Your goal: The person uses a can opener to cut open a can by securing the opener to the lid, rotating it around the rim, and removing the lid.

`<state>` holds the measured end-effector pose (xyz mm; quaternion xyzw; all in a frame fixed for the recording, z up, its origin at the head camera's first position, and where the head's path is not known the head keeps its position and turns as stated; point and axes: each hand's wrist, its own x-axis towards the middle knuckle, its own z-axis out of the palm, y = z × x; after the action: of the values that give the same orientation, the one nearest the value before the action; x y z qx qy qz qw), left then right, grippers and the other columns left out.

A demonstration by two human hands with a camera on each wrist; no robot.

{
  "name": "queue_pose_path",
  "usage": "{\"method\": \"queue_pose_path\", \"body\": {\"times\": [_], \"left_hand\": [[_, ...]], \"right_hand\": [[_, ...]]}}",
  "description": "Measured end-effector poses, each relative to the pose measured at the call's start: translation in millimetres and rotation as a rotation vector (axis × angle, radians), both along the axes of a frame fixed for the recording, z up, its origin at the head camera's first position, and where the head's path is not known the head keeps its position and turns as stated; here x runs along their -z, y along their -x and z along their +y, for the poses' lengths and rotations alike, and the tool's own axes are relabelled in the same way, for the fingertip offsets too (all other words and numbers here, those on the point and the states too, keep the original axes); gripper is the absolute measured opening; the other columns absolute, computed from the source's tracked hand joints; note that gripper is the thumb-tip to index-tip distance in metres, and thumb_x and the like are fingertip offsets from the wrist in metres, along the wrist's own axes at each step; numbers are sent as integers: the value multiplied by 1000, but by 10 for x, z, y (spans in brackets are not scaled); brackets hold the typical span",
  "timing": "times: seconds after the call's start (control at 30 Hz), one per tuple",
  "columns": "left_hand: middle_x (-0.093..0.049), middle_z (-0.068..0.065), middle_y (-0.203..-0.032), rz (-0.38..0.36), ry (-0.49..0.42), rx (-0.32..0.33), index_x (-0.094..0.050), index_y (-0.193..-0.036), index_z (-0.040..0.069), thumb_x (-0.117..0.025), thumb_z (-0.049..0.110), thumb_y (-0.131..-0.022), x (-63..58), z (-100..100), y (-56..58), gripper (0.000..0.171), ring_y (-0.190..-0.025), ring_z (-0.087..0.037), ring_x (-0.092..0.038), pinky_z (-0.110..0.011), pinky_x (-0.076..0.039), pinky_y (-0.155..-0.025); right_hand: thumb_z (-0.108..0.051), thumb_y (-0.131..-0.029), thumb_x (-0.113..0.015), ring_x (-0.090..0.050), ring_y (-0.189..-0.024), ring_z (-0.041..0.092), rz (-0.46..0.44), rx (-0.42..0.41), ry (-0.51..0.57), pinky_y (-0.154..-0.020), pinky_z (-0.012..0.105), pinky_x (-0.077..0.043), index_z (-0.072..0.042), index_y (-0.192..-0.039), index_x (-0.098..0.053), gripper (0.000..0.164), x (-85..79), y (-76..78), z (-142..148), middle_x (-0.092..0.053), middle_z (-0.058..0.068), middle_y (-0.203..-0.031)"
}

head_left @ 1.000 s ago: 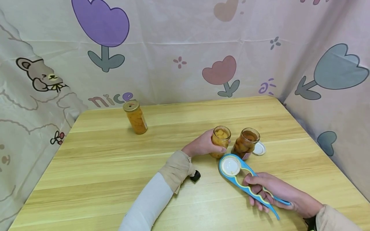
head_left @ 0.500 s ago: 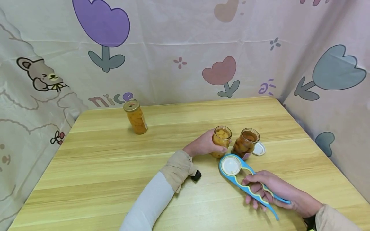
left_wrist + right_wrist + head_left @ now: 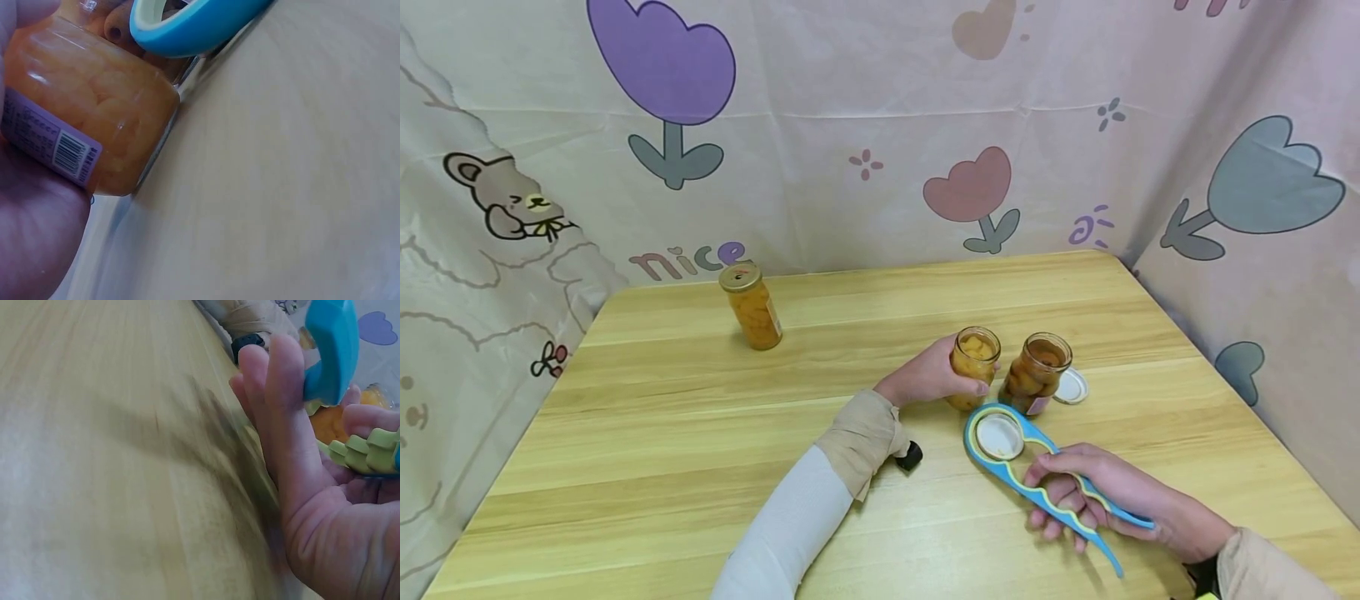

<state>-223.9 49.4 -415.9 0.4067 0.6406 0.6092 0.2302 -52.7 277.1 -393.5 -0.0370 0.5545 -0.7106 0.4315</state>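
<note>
Left hand (image 3: 932, 375) gripped an open fruit jar (image 3: 973, 367), right hand (image 3: 1101, 485) a jar opener (image 3: 1028, 491). The lid (image 3: 1000, 437) within its ring likely needed level handling.

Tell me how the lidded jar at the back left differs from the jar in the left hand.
The lidded jar has its gold lid on; the held jar is open at the top.
The lidded jar stands apart, untouched; the held jar is gripped by the left hand.
The lidded jar is near the table's back edge; the held jar is further forward.
Both are glass with orange contents.
</note>
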Motion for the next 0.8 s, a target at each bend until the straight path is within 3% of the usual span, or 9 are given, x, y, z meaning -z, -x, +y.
{"method": "queue_pose_path", "body": {"times": [0.53, 0.8], "left_hand": [[-63, -6, -108, 42, 19, -44, -53, -121, 12, -73, 2, -78, 13, 56, -40, 48, -94, -14, -61, -29, -51, -88], [-62, -4, -107, 58, 47, -58, -51, -124, 11, -74, 8, -79, -6, 39, -49, 50, -96, -14, -61, -27, -51, -87]], "right_hand": [[-22, -108, -21, -63, -67, 16, 67, -112, 116, -50, 24, -50, 8, -119, -48, 41, -9, -56, 1, -65, 19, -96], [-13, -107, -22, -59, -62, 15, 201, -152, 92, -43, 25, -43, 12, -117, -44, 35, -16, -103, -11, -64, 17, -92]]}}
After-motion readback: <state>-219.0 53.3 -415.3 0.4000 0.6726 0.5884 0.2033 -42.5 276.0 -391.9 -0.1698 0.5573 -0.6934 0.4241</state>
